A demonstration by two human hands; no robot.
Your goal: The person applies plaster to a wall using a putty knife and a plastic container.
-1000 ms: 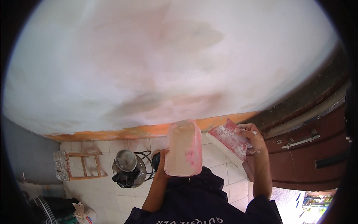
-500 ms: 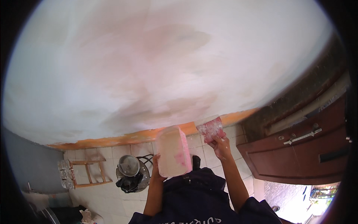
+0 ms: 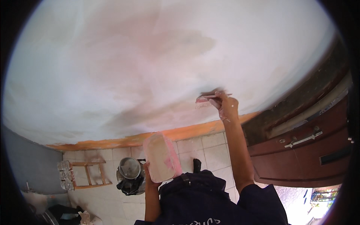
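My right hand [image 3: 227,105] is raised against the white wall [image 3: 150,67] and grips a flat scraper-like tool [image 3: 205,99] smeared with pink paste, its blade pressed to the wall. My left hand [image 3: 149,180] holds a pale plastic tub [image 3: 161,157] stained pink, close to my chest, opening tilted toward the wall. The wall shows pink and grey patches, with an orange band [image 3: 142,138] along its base.
A dark wooden door [image 3: 307,150] with a metal handle stands at the right. On the tiled floor [image 3: 210,150] below sit a metal pot on a small stove [image 3: 129,180] and a small wooden stool [image 3: 90,174] at the left.
My right hand has risen from beside the tub up to the wall, and the tool now touches the wall. The tub has dropped lower and left in view.
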